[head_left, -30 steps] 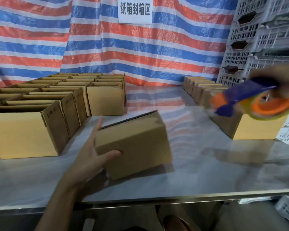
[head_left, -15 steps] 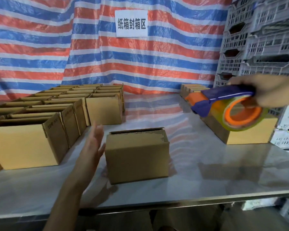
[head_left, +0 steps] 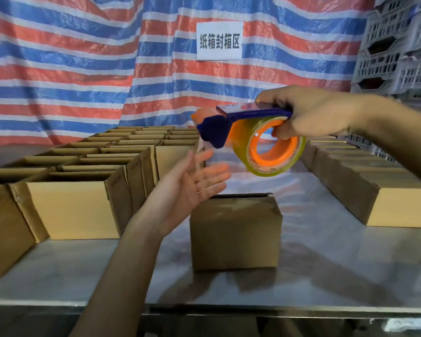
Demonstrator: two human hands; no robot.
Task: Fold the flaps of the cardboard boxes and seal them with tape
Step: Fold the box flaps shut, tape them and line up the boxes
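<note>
Box (head_left: 235,234) stands mid-desk near the front edge, flaps folded down, below both hands and touching neither. A dark slit shows along its back top edge. Can't tell if any tape is on it.

Left grip (head_left: 187,188) hovers over the box's left top corner, palm up and turned right, fingers straight and spread, holding nothing. Its fingertips are motion-blurred.

Right grip (head_left: 311,113) is curled round the blue handle of the dispenser (head_left: 243,115), held in the air above and behind the box, with one digit hooked into the orange core of the roll (head_left: 241,137). The rest of the fingers are hidden behind the handle. A clear strip seems to hang from the dispenser nose near the left fingertips. It is too faint to tell whether they touch.

Open boxes (head_left: 75,210) are packed in rows on the left of the desk (head_left: 326,276), the nearest cut off by the frame edge. Closed boxes (head_left: 399,205) line the right side, partly behind the right forearm and cut off at the right edge.

Behind them hangs a striped tarp (head_left: 83,69) with a white sign (head_left: 219,41). Grey crates (head_left: 399,45) are stacked top right, cropped. The space under the desk is dark and unreadable.
</note>
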